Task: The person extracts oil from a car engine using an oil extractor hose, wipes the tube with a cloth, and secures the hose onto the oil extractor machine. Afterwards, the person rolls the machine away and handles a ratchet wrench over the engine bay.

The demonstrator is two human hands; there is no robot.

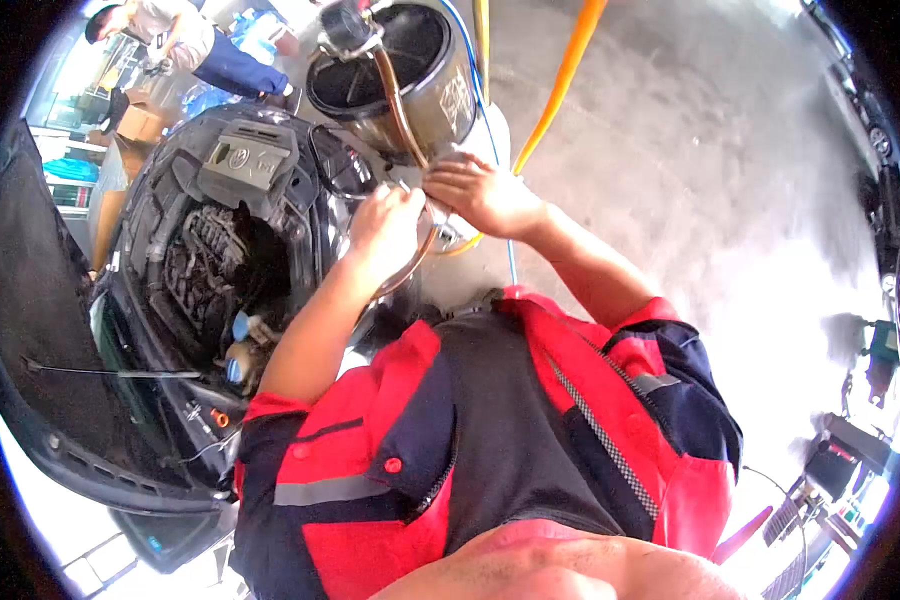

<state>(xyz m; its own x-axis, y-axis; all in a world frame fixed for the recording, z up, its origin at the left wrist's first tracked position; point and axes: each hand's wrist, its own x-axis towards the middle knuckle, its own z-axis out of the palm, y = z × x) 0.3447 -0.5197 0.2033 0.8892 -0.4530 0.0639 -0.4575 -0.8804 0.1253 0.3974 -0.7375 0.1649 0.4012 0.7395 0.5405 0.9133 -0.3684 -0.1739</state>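
My two hands meet in front of me beside a dark drum (395, 85). My left hand (385, 232) is closed, its fingertips pinching something small and partly hidden, with a thin metallic tip showing. My right hand (482, 195) is bent over a brown hose (398, 105) where it comes down from the pump head (350, 28) on the drum; its fingers are pressed together around it. A light metallic piece (440, 212) shows just below the fingers, mostly covered. From there a length of brown hose loops down toward the car.
At left stands a black car with its hood (45, 330) raised over the engine bay (215, 250). An orange hose (560, 85) and a thin blue line (490, 130) hang near my right hand. Another person (210, 55) stands beyond the car. Tools and equipment (840, 460) stand at right.
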